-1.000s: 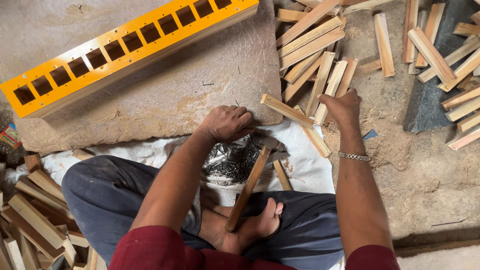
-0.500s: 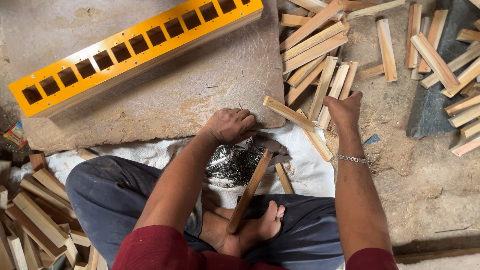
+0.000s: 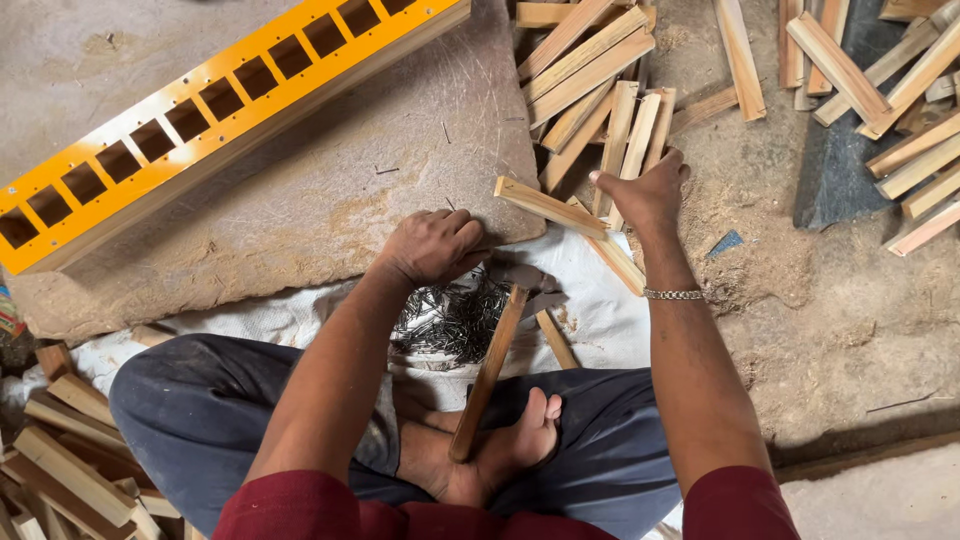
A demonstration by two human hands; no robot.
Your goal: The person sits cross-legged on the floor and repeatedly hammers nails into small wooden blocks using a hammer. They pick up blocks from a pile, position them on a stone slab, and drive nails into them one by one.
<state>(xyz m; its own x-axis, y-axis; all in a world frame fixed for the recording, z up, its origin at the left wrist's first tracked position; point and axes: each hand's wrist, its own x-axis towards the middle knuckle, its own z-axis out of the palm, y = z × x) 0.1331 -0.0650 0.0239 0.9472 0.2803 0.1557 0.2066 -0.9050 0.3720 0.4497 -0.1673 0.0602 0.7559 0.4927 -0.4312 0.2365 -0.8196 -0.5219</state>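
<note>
My left hand (image 3: 433, 245) rests curled at the near edge of a flat stone slab (image 3: 330, 190), just above a pile of small dark nails (image 3: 455, 320); whether it pinches any nails is hidden. My right hand (image 3: 645, 190) grips a short wooden strip (image 3: 545, 205) that lies slanted over the slab's right corner. A hammer with a wooden handle (image 3: 488, 372) lies between my legs, its head near the nails. A long yellow slotted frame (image 3: 200, 105) sits across the far side of the slab.
Loose cut wooden strips (image 3: 590, 70) are heaped beyond the slab and at the far right (image 3: 900, 110). More wood pieces (image 3: 60, 450) lie at my left knee. White cloth (image 3: 590, 290) covers the ground under the nails; sawdust-covered ground on the right.
The view has shifted slightly. My right hand has drawn the wooden strip a little nearer the slab's corner. My left hand stays by the nails.
</note>
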